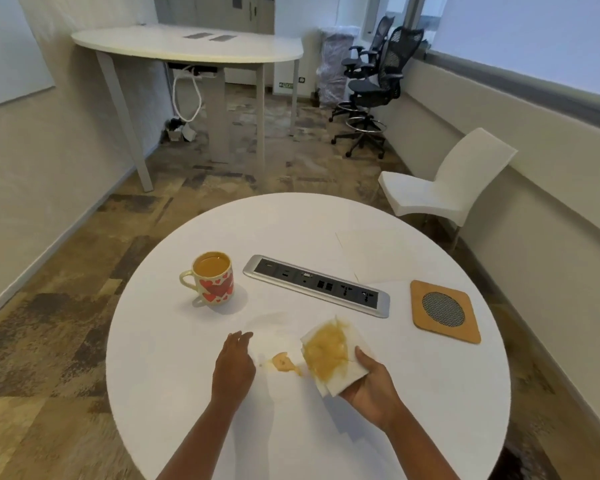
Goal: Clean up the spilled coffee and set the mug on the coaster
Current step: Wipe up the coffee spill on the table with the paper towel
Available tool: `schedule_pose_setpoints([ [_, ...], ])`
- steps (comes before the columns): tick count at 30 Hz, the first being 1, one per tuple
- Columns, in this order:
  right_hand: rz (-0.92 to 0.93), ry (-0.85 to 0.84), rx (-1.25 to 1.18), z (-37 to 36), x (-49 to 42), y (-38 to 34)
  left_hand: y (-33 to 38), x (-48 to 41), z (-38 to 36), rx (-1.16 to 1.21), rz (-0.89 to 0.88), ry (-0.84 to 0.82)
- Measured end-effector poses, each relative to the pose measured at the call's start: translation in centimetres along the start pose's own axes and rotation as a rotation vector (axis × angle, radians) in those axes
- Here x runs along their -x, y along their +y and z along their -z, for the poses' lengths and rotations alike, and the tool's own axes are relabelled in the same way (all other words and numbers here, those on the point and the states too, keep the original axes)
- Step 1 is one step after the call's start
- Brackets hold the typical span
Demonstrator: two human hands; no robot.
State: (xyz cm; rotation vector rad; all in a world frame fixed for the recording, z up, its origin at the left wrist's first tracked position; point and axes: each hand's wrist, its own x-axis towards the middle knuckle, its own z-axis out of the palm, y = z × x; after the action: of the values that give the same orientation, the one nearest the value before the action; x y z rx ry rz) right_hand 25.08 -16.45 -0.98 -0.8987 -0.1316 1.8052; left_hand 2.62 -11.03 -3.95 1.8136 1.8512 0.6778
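Note:
A cream mug [212, 280] with red hearts, full of coffee, stands upright on the left part of the round white table [291, 427]. A small tan puddle of spilled coffee [284, 364] lies near the table's middle front. My right hand [369, 381] holds a folded white napkin [333, 355], its upturned face soaked brown, lifted just right of the puddle. My left hand [234, 363] rests flat on the table left of the puddle, fingers apart, holding nothing. A square wooden coaster [445, 311] with a round mesh centre lies at the right.
A silver socket strip [316, 285] is set into the table between mug and coaster. White paper sheets [371, 251] lie at the far right of the tabletop. A white chair [444, 188] stands beyond the table's right edge; another table and office chairs are farther back.

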Motion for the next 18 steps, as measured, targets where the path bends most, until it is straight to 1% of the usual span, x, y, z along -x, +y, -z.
schedule_pose_setpoints([
  [4,0.106,0.101,-0.094,1.0,1.9,-0.4,3.2,-0.4,-1.0,0.127,-0.098,-0.031],
  [7,0.177,0.177,-0.140,1.9,3.2,-0.7,5.6,-0.6,-2.4,0.206,-0.157,-0.108],
  [12,0.319,0.263,-0.251,4.1,5.8,-1.7,10.2,-0.3,-5.4,0.249,-0.286,-0.246],
  [15,0.411,0.308,-0.320,6.3,8.1,-2.7,13.2,0.6,-7.5,0.260,-0.407,-0.325],
  [18,0.513,0.397,-0.385,9.4,10.8,-4.1,16.6,2.0,-10.0,0.259,-0.513,-0.406],
])
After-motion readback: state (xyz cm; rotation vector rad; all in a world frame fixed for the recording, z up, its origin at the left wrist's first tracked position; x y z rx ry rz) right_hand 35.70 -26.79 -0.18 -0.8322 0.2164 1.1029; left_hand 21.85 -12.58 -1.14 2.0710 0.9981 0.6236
